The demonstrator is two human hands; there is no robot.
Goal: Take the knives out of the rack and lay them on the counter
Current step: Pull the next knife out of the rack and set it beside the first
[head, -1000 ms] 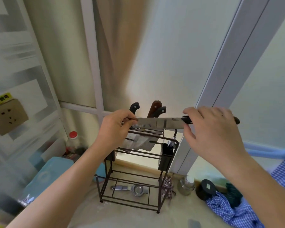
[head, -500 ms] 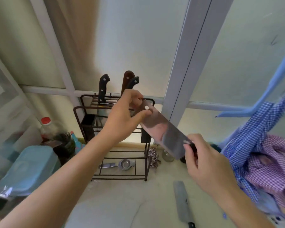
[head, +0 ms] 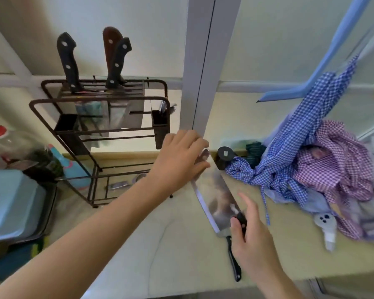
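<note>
Head view, single frame. The cleaver (head: 217, 195) is being held low over the counter (head: 160, 244), blade running from about 11 o'clock down to 5 o'clock just right of frame centre. The left hand (head: 179, 160) is pinching the far end of the blade, thumb under and fingers over the top edge. The right hand (head: 253, 238) is wrapping its thumb and lower fingers around the cleaver's black handle at the 5 o'clock end, with the index finger sticking out straight. Whether the blade is touching the counter cannot be told; motion blur.

A second knife (head: 232, 255) is lying flat on the counter just beneath the right hand, black handle pointing toward 6 o'clock, blade mostly hidden under the cleaver.

The rack (head: 99, 100) is standing at 10 o'clock on the counter. Three knives are sitting upright in its top slots: a black-handled knife (head: 67, 61) on the left, a brown-handled knife (head: 109, 43) and another black-handled one (head: 118, 63) overlapping it.

Checked blue and purple cloths (head: 311, 165) are lying piled at 3 o'clock. A blue bin (head: 11, 203) is sitting at 9 o'clock.
</note>
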